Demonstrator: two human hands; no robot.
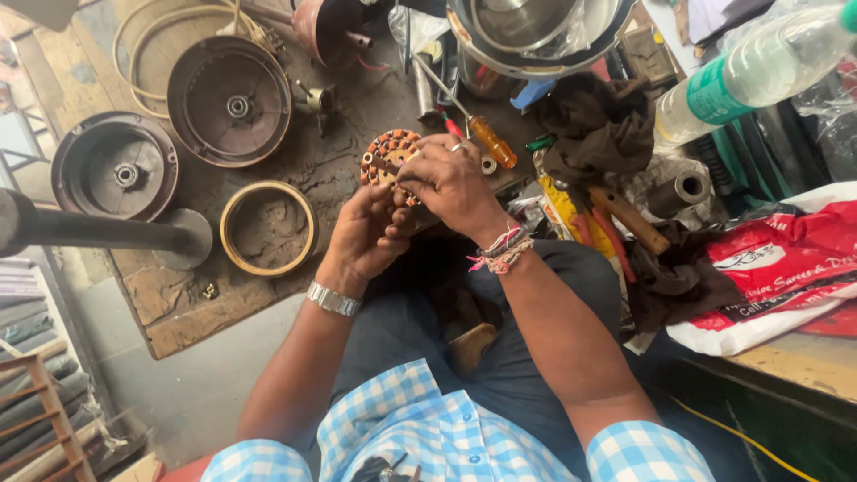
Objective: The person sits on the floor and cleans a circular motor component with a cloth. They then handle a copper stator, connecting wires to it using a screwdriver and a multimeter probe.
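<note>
Keep your left hand [370,234] cupped firmly under the round copper-wound motor stator [389,157] while your right hand [449,181] fingers, pinched narrow on its near rim just above your lap, work steadily.

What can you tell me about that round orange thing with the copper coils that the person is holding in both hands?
The round orange wound-coil part is a ring of copper-coloured windings set around a darker middle, looking like metal and wire. It is held just above the worn wooden board. The left hand supports it from below, and the right hand covers its right side with fingers pressed on it. Much of it is hidden by the hands.
</note>
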